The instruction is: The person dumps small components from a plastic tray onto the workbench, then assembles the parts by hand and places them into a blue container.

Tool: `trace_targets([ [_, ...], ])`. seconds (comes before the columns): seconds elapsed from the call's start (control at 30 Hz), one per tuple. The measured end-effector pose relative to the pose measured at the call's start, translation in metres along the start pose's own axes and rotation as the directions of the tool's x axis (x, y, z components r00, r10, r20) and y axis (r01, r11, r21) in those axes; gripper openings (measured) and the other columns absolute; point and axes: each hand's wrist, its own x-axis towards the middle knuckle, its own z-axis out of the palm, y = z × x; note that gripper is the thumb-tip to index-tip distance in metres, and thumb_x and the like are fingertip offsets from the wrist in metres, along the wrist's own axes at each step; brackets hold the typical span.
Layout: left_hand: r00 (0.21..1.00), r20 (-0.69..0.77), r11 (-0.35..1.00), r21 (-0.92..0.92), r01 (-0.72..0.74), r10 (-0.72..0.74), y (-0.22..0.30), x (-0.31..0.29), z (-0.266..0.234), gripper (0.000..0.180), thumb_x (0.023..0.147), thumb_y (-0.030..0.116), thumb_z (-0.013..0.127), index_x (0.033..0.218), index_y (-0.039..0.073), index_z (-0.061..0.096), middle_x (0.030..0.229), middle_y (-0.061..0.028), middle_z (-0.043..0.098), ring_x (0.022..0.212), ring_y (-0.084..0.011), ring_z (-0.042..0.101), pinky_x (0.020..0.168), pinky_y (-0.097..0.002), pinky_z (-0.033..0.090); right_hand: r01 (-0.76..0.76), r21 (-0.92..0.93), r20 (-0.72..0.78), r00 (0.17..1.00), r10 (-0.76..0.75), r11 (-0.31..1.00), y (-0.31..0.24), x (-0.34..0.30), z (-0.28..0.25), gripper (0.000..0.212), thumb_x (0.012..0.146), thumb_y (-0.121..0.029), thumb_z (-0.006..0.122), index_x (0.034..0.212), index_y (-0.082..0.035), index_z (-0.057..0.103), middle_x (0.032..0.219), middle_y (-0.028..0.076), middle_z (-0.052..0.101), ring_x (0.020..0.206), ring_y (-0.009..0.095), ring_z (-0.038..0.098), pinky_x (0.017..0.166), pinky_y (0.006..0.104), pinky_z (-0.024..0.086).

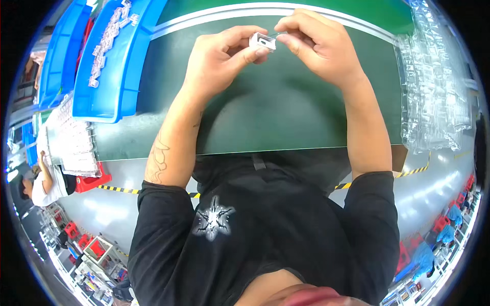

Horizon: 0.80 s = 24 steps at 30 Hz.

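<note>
- Held a small white open-faced part [263,41] above the far side of the green tabletop [275,122], apart from its surface; showed a dark opening within.
- Clamped that part in the left hand [217,56], between thumb and fingers, with thumb toward the near edge of the tabletop.
- Had the right hand [324,48] above the far side of the tabletop too, just beside the part, thumb and index fingertips near together at a thin dark sliver [275,34]; could not tell how firmly gripped, nor whether touching the part.
- Seemed to call for a light but steady left pinch on the outer walls — enough to stop turning, too little to squeeze.
- Seemed best served by a face tilted up from the tabletop, open to view, with left thumb tip kept off the opening.
- Seemed to call for slow, straight right fingertip moves; looked liable to slip or bend under force.
- Looked likely to gain steadiness from forearms rested on the tabletop.
- Counted at the left end of the tabletop: a blue bin [97,104] with small clear pieces [104,43] inside — plus, farther left, a second blue bin [64,51].
- Counted at the right end of the tabletop: clear plastic trays [434,86], piled.
- Noted along the far side of the tabletop: a pale rail [199,21].
- Noted off the near left corner of the tabletop: a red stool [94,176] and a co-worker [48,188].
</note>
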Motion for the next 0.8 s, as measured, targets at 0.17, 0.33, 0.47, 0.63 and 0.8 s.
trace_targets([
  [0.17, 0.99, 0.096, 0.951, 0.283, -0.124, 0.101, 0.004, -0.002, 0.008, 0.033, 0.085, 0.02, 0.081, 0.115, 0.008, 0.073, 0.083, -0.0083, 0.075, 0.072, -0.0191, 0.073, 0.07, -0.0286, 0.057, 0.084, -0.153, 0.152, 0.986, -0.06, 0.985, -0.003, -0.001, 0.0, 0.019, 0.087, -0.009, 0.071, 0.106, -0.006, 0.069, 0.083, 0.001, 0.058, 0.069, 0.012, 0.05, 0.062, 0.0274, 0.043],
  [0.33, 0.982, 0.128, 0.9, 0.397, -0.18, 0.14, 0.0, -0.001, 0.004, 0.033, 0.085, 0.021, 0.081, 0.115, 0.01, 0.073, 0.083, -0.0087, 0.074, 0.073, -0.02, 0.073, 0.069, -0.0306, 0.057, 0.07, -0.13, 0.028, 0.997, -0.067, 0.989, -0.009, -0.004, -0.003, 0.012, 0.09, -0.017, 0.073, 0.095, -0.007, 0.068, 0.083, 0.005, 0.064, 0.064, 0.014, 0.059, 0.057, 0.0298, 0.047],
  [0.47, 0.923, -0.363, 0.941, -0.25, -0.228, 0.127, -0.024, 0.002, -0.029, 0.03, 0.093, 0.008, 0.071, 0.122, 0.003, 0.07, 0.091, -0.0062, 0.076, 0.079, -0.0132, 0.071, 0.074, -0.0273, 0.056, 0.02, 0.523, -0.362, 0.91, 0.2, 0.852, 0.022, 0.001, -0.018, 0.009, 0.093, -0.011, 0.068, 0.093, -0.003, 0.066, 0.078, -0.003, 0.058, 0.068, 0.006, 0.052, 0.061, 0.0238, 0.042],
  [0.63, 0.966, -0.246, 0.658, -0.741, -0.136, -0.078, -0.038, 0.008, -0.077, 0.056, 0.109, 0.039, 0.046, 0.149, 0.0, 0.042, 0.133, -0.0208, 0.064, 0.113, -0.0274, 0.069, 0.092, -0.0412, 0.059, -0.384, -0.263, -0.206, 0.918, 0.338, 0.885, 0.065, -0.02, -0.088, 0.009, 0.09, -0.009, 0.069, 0.093, -0.001, 0.066, 0.078, -0.001, 0.064, 0.065, 0.012, 0.057, 0.061, 0.0299, 0.046],
  [0.8, 0.991, -0.132, 0.958, -0.284, -0.05, 0.012, -0.026, 0.005, -0.033, 0.033, 0.097, 0.01, 0.067, 0.129, 0.002, 0.066, 0.101, -0.0085, 0.075, 0.088, -0.0131, 0.069, 0.079, -0.0255, 0.055, -0.578, -0.273, 0.17, 0.758, 0.63, 0.769, 0.095, -0.033, -0.087, 0.033, 0.086, -0.03, 0.077, 0.107, -0.007, 0.068, 0.087, -0.003, 0.059, 0.078, 0.009, 0.051, 0.071, 0.026, 0.044],
])
